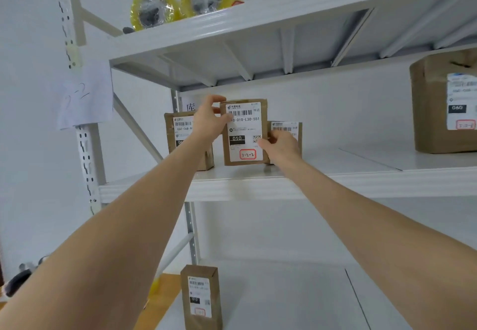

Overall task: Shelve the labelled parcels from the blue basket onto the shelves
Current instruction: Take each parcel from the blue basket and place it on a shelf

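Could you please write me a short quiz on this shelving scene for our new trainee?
1. True or false: only the left hand grips the held parcel at the middle shelf.
2. What stands on the top shelf? A: yellow-wrapped rolls; B: a blue basket; C: a large parcel.
3. Fill in: the black block on the held parcel's label reads ___.
Key: 1 false, the right hand grips it too; 2 A; 3 010.
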A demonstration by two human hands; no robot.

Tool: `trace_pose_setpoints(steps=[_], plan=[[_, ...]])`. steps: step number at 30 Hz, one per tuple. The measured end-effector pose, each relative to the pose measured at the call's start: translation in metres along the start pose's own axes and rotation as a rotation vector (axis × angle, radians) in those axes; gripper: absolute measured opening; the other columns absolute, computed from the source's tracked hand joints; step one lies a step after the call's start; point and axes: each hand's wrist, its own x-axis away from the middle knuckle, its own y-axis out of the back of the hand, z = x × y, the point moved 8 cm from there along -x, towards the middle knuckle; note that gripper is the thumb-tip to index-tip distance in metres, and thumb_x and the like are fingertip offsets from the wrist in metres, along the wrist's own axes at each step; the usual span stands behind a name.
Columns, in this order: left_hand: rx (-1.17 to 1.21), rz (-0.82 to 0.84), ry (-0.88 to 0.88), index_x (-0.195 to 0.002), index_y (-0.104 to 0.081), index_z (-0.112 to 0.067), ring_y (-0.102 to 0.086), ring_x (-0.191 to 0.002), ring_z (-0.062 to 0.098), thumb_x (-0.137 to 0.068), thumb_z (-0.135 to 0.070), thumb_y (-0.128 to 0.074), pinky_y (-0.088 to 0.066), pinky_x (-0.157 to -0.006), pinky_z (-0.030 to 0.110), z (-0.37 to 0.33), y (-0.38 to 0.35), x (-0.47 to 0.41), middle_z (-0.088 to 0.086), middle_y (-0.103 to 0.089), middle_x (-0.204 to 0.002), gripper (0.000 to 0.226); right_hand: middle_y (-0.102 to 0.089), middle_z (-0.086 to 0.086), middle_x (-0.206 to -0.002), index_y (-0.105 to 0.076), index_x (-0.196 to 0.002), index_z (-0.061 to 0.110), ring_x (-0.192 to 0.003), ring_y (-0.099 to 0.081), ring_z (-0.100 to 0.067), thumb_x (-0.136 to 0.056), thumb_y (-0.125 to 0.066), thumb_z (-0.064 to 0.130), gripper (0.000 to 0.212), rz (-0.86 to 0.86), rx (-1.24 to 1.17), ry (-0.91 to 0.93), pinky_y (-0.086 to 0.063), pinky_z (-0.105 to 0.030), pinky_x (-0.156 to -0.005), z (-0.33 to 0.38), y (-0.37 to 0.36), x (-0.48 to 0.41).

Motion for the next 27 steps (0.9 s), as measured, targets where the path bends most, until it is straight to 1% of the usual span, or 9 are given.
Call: trace_pose_setpoints(steps=[3, 7, 11, 14, 18, 20, 22, 24, 27], plan=[[0.011, 0.064, 0.005, -0.119, -0.047, -0.018, -0.065, -0.087, 0.019, -0.085, -0.013, -0.067, -0.058, -0.061, 0.027, 0.027, 0.011, -0.016, 0.006, -0.06, -0.112, 0.04, -0.069, 0.0, -0.094, -0.067, -0.098, 0.017, -0.08, -0.06, -0.015, -0.087, -0.063, 0.023, 0.013, 0.011, 0.063, -0.027, -0.041, -0.021, -0.057, 0.0, -0.028, -0.008], [-0.014, 0.117, 0.018, -0.115, -0.046, -0.015, -0.065, -0.094, 0.024, -0.083, -0.013, -0.069, -0.06, -0.071, 0.038, 0.057, 0.013, -0.033, 0.009, -0.059, -0.114, 0.04, -0.07, -0.002, -0.1, -0.068, -0.103, 0.013, -0.082, -0.056, -0.014, -0.088, -0.062, 0.02, 0.018, -0.002, 0.177, -0.044, -0.043, -0.023, -0.064, -0.001, -0.051, -0.016], [-0.067, 0.141, -0.023, -0.116, -0.046, -0.015, -0.063, -0.097, 0.023, -0.084, -0.015, -0.069, -0.059, -0.073, 0.038, 0.07, 0.006, -0.044, 0.007, -0.056, -0.118, 0.039, -0.069, -0.005, -0.103, -0.067, -0.103, 0.011, -0.084, -0.056, -0.017, -0.09, -0.06, 0.019, 0.016, -0.012, 0.294, -0.053, -0.043, -0.026, -0.066, -0.002, -0.059, -0.018], [-0.247, 0.116, -0.137, -0.119, -0.047, -0.014, -0.059, -0.097, 0.018, -0.082, -0.018, -0.07, -0.055, -0.077, 0.031, 0.066, 0.003, -0.05, 0.004, -0.056, -0.116, 0.043, -0.067, -0.009, -0.109, -0.063, -0.109, 0.007, -0.097, -0.06, -0.024, -0.092, -0.058, 0.019, 0.021, -0.008, 0.362, -0.067, -0.051, -0.035, -0.082, 0.0, -0.063, -0.017], [-0.553, 0.128, -0.32, -0.13, -0.044, -0.022, -0.049, -0.111, 0.023, -0.084, -0.023, -0.066, -0.047, -0.091, 0.036, 0.052, -0.006, -0.048, 0.007, -0.052, -0.121, 0.051, -0.065, -0.012, -0.106, -0.061, -0.106, 0.006, -0.094, -0.06, -0.027, -0.092, -0.058, 0.018, 0.019, -0.012, 0.499, -0.056, -0.052, -0.038, -0.082, 0.004, -0.063, -0.014], [-0.676, 0.156, -0.373, -0.136, -0.041, -0.029, -0.043, -0.119, 0.024, -0.086, -0.025, -0.064, -0.045, -0.092, 0.039, 0.049, -0.01, -0.045, 0.007, -0.047, -0.125, 0.055, -0.065, -0.012, -0.107, -0.06, -0.11, 0.006, -0.096, -0.06, -0.029, -0.091, -0.058, 0.014, 0.021, -0.009, 0.583, -0.028, -0.052, -0.04, -0.083, 0.007, -0.062, -0.011], [-0.739, 0.171, -0.403, -0.138, -0.04, -0.025, -0.04, -0.122, 0.023, -0.086, -0.022, -0.064, -0.046, -0.09, 0.038, 0.046, -0.012, -0.043, 0.005, -0.043, -0.129, 0.057, -0.063, -0.013, -0.108, -0.055, -0.115, 0.007, -0.096, -0.06, -0.03, -0.09, -0.056, 0.008, 0.026, -0.017, 0.683, 0.022, -0.052, -0.04, -0.081, 0.013, -0.063, -0.007], [-0.8, 0.181, -0.421, -0.138, -0.038, -0.018, -0.041, -0.123, 0.024, -0.086, -0.017, -0.064, -0.046, -0.09, 0.038, 0.042, -0.015, -0.041, 0.005, -0.043, -0.132, 0.058, -0.056, -0.011, -0.119, -0.046, -0.127, 0.009, -0.102, -0.059, -0.031, -0.089, -0.055, 0.005, 0.039, -0.034, 0.758, 0.105, -0.051, -0.041, -0.079, 0.021, -0.064, -0.004], [-0.86, 0.185, -0.43, -0.139, -0.037, -0.017, -0.042, -0.122, 0.026, -0.087, -0.012, -0.062, -0.046, -0.088, 0.039, 0.038, -0.02, -0.037, 0.008, -0.044, -0.132, 0.058, -0.027, -0.004, -0.152, -0.026, -0.146, 0.012, -0.127, -0.043, -0.026, -0.092, -0.053, 0.007, 0.061, -0.069, 0.856, 0.262, -0.047, -0.042, -0.088, 0.031, -0.064, 0.004]])
